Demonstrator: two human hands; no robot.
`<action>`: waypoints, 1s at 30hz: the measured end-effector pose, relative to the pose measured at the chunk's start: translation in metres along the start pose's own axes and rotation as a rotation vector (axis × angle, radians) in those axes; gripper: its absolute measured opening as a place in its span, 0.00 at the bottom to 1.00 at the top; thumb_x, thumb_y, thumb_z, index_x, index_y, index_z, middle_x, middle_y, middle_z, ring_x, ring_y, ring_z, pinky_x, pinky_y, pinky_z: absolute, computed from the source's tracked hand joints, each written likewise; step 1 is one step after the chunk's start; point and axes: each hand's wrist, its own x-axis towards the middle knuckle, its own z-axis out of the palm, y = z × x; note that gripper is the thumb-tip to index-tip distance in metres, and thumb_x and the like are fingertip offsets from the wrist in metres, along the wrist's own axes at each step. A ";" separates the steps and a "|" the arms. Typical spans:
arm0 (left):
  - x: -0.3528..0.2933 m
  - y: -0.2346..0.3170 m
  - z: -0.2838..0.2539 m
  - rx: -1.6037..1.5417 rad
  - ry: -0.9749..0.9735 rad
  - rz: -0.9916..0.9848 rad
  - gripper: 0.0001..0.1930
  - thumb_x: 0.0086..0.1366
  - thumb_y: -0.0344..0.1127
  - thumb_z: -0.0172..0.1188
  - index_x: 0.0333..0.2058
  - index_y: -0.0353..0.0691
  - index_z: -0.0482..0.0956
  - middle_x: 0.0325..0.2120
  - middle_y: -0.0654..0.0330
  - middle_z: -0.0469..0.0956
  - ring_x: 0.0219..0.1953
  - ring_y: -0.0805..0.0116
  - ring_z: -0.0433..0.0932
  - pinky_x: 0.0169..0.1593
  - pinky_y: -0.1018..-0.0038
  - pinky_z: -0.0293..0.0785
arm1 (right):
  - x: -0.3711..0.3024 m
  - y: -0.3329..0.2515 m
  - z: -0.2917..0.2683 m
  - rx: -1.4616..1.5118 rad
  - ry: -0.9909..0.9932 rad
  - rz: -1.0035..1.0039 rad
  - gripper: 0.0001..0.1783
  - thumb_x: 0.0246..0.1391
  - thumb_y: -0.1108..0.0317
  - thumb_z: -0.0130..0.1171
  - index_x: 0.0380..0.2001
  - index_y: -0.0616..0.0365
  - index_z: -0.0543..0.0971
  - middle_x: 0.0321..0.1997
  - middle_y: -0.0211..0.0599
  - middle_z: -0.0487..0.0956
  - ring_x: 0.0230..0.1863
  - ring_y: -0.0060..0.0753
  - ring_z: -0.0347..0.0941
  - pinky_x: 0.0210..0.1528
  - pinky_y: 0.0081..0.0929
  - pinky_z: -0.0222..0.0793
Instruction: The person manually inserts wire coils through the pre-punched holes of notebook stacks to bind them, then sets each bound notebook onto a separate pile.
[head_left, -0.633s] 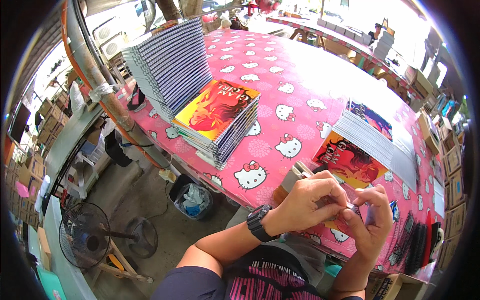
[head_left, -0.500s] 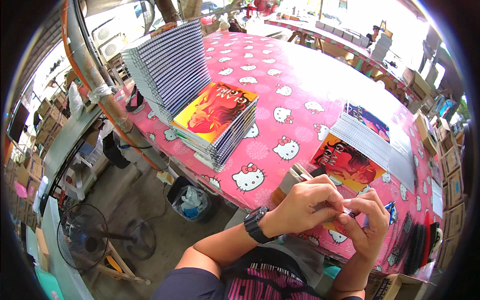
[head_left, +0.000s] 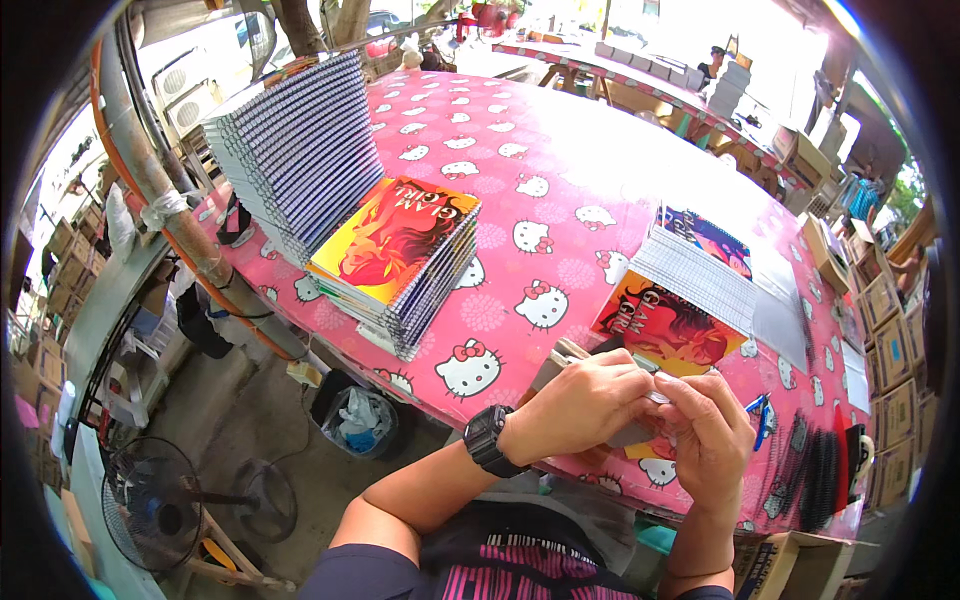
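Observation:
My left hand [head_left: 578, 408], with a black watch on its wrist, and my right hand [head_left: 712, 428] meet over the near edge of the table. The fingertips of both are closed on a small whitish piece [head_left: 658, 396], mostly covered and too small to name. Just beyond them lies a row of overlapping spiral notebooks [head_left: 692, 282], the nearest with a red and yellow cover [head_left: 665, 325]. Against my left hand is a brownish block-like object [head_left: 548, 372], partly hidden. A blue-handled tool [head_left: 761, 424] rests to the right of my right hand.
Left on the pink patterned table [head_left: 490, 345] stand a tall stack of spiral notebooks [head_left: 290, 150] and a lower one [head_left: 395, 240]. Black binding coils [head_left: 815, 475] lie at the right edge. A lined bin [head_left: 358, 420] and a fan [head_left: 150, 505] stand on the floor, left.
The whole view has shifted, so the table and notebooks sit further left in it. My hands stay together, and their fingers have moved slightly around the small piece.

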 end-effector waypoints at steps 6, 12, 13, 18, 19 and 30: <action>-0.001 -0.004 -0.003 -0.032 0.029 0.019 0.06 0.59 0.30 0.59 0.33 0.36 0.74 0.26 0.57 0.76 0.33 0.58 0.75 0.36 0.68 0.75 | 0.002 0.002 0.002 0.010 0.000 -0.039 0.17 0.42 0.81 0.62 0.39 0.60 0.81 0.29 0.38 0.76 0.28 0.34 0.72 0.28 0.25 0.70; -0.001 -0.008 -0.005 -0.049 0.053 0.012 0.06 0.60 0.30 0.58 0.37 0.39 0.76 0.29 0.58 0.78 0.34 0.59 0.77 0.38 0.67 0.75 | 0.000 0.007 0.000 0.107 -0.016 0.016 0.19 0.46 0.78 0.63 0.45 0.61 0.77 0.36 0.43 0.80 0.33 0.39 0.75 0.36 0.32 0.72; -0.001 -0.011 -0.008 -0.050 0.074 -0.006 0.07 0.60 0.30 0.57 0.38 0.39 0.77 0.29 0.58 0.78 0.34 0.59 0.77 0.39 0.67 0.75 | 0.003 0.009 -0.001 0.089 0.035 0.030 0.19 0.47 0.77 0.63 0.46 0.61 0.76 0.39 0.44 0.79 0.35 0.40 0.75 0.40 0.33 0.71; 0.001 -0.018 -0.103 0.339 0.751 -0.428 0.08 0.69 0.34 0.49 0.37 0.37 0.76 0.28 0.62 0.77 0.28 0.76 0.75 0.31 0.77 0.72 | 0.004 0.067 -0.036 -0.020 0.233 0.324 0.19 0.48 0.72 0.64 0.45 0.61 0.77 0.47 0.46 0.77 0.47 0.41 0.73 0.53 0.36 0.66; -0.001 -0.023 -0.130 0.041 0.906 -0.367 0.09 0.70 0.36 0.50 0.37 0.37 0.74 0.28 0.63 0.76 0.27 0.77 0.73 0.31 0.78 0.71 | 0.000 0.092 -0.039 -0.138 0.162 0.362 0.19 0.48 0.72 0.64 0.45 0.61 0.77 0.47 0.45 0.77 0.48 0.41 0.73 0.53 0.35 0.66; -0.116 -0.124 -0.254 0.914 0.913 -0.688 0.16 0.64 0.38 0.58 0.44 0.31 0.72 0.30 0.53 0.77 0.31 0.61 0.76 0.37 0.67 0.71 | -0.025 0.178 -0.001 -0.559 0.090 0.190 0.13 0.43 0.74 0.63 0.36 0.57 0.79 0.37 0.34 0.77 0.43 0.39 0.71 0.47 0.35 0.63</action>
